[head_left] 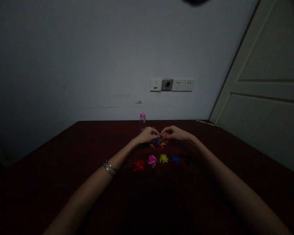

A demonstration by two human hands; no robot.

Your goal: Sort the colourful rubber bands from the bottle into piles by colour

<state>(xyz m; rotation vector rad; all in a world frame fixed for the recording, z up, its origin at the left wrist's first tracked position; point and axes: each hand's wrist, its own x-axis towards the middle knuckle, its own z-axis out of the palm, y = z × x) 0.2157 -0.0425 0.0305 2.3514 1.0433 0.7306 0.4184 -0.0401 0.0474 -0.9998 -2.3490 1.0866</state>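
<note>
A mixed heap of coloured clips point(159, 143) lies on the dark red table, partly under my hands. My left hand point(150, 134) is over its left side, fingers pinched together. From the right, my right hand point(172, 133) meets it, fingers also closed, fingertips nearly touching the left ones. Whatever they pinch is too small to make out. Nearer to me is a row of single-colour piles: red point(138, 165), pink point(152, 161), yellow point(164, 158) and blue point(174, 159). A dark pile point(187, 158) is faint at the right end. One reddish clip point(158, 173) lies below the pink pile.
A clear bottle with a pink cap point(142, 120) stands behind my left hand. The table point(107, 137) meets a pale wall with sockets point(183, 85). A white panelled door point(267, 88) is at the right.
</note>
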